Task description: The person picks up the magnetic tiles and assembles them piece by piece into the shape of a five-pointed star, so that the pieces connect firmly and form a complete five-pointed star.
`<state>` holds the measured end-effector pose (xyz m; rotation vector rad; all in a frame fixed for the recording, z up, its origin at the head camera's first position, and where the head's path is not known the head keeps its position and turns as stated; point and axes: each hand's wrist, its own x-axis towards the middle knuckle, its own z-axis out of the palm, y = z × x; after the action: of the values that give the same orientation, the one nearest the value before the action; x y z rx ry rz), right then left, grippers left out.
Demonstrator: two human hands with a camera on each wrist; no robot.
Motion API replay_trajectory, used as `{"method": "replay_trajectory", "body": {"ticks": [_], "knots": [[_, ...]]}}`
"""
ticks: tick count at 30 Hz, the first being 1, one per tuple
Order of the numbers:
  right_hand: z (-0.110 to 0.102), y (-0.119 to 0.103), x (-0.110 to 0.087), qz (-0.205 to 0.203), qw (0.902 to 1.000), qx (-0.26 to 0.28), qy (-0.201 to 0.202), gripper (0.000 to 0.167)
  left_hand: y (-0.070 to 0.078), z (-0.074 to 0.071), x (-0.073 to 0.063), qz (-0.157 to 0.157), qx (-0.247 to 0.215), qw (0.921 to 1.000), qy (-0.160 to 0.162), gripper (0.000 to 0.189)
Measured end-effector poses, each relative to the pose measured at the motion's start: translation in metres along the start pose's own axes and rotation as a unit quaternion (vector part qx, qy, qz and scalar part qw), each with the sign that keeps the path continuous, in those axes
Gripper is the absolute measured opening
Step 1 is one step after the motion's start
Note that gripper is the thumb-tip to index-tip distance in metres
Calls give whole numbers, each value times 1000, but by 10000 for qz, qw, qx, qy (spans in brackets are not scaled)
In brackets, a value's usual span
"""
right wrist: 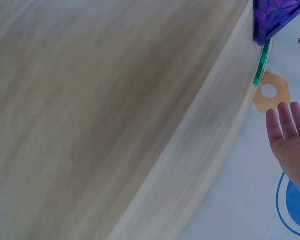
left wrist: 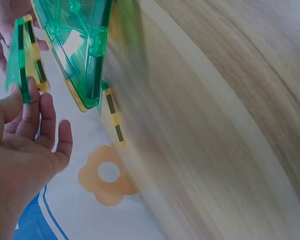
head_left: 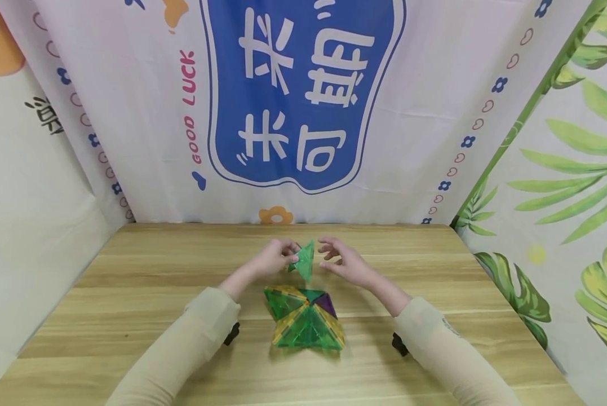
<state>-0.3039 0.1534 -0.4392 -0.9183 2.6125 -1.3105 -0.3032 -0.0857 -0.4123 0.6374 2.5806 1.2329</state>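
Note:
My left hand [head_left: 273, 260] pinches a small piece of translucent magnetic tiles [head_left: 305, 263] between thumb and fingers, above the table's far half. In the left wrist view this piece shows a green triangle [left wrist: 16, 65] joined to a yellow one [left wrist: 37, 62]. On the other side of it, my right hand [head_left: 348, 264] holds nothing, its fingers spread and slightly bent, apart from the piece. Nearer to me sits a star-like structure of magnetic tiles [head_left: 308, 331], green and yellow with a purple tile [head_left: 326, 306] at its right. The right wrist view shows the purple tile [right wrist: 274, 19] too.
A wood-grain table [head_left: 141, 304] lies under everything. Behind it hangs a white printed cloth [head_left: 153, 169] with a blue panel and an orange flower. Leaf-patterned cloth [head_left: 577, 186] borders the right side.

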Motion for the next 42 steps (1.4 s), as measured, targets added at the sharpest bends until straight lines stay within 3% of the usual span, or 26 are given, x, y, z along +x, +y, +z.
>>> {"method": "replay_trajectory", "body": {"ticks": [5,10,17,23,29,32,38,42], "knots": [[1,-1,1,174,9920,1138,-520,55,1,0,-1,429,109,9987,-271,15],[3,-5,1,198,9801,1824,-764,52,5,1,-2,434,-86,9978,-487,12],[5,-6,1,238,9837,1645,-683,36,3,3,-1,340,-373,9954,-811,9],[7,-1,2,261,9799,1811,-799,35,2,4,-1,281,-501,9937,-967,11],[6,1,2,644,9850,1557,-369,33,1,5,-1,154,-554,9939,-946,10],[6,4,1,939,9815,1640,-294,31,-2,6,0,27,-511,9941,-957,10],[8,8,0,1529,9690,1827,-656,31,-12,13,3,-202,-198,9927,-1170,11],[11,9,0,1655,9654,1860,-777,28,-16,17,4,-236,-88,9916,-1271,11]]}}
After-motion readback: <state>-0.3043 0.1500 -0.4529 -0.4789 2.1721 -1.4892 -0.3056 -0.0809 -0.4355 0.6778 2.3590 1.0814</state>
